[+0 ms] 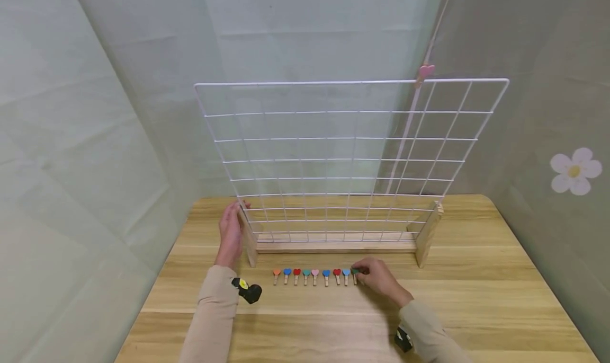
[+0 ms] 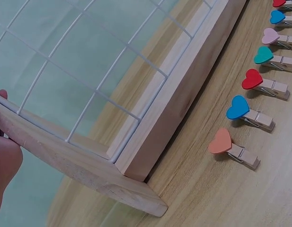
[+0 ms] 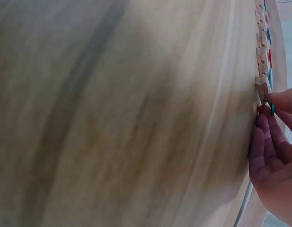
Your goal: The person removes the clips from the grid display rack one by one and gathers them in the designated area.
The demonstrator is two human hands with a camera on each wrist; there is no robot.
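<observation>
Nine pegs (image 1: 315,276) with coloured hearts lie in a row on the worktop (image 1: 476,294), just in front of the rack (image 1: 333,245); the right hand (image 1: 378,279) pinches the green peg (image 1: 355,273) at the row's right end, fingers (image 3: 266,137) curled round it. No writing or brand can be read on any of them. From the left the hearts run orange (image 2: 220,141), blue (image 2: 238,108), red (image 2: 252,79), teal (image 2: 263,55), pink (image 2: 270,36), blue, red, light blue, then green.

Behind the row stands a white wire grid (image 1: 348,156), upright in a wooden base with a foot at each end. The left hand (image 1: 231,233) rests flat against the outer side of the left foot (image 2: 79,165), fingers straight. A pink heart peg (image 1: 424,71) is clipped to the grid's top edge near the right corner, and a pale pink cord (image 1: 405,135) hangs slanting past it behind the grid.

Grey-green cloth walls surround the worktop; a white flower (image 1: 575,170) with a yellow middle is on the right wall. Small black cameras sit at both wrists, over beige sleeves
</observation>
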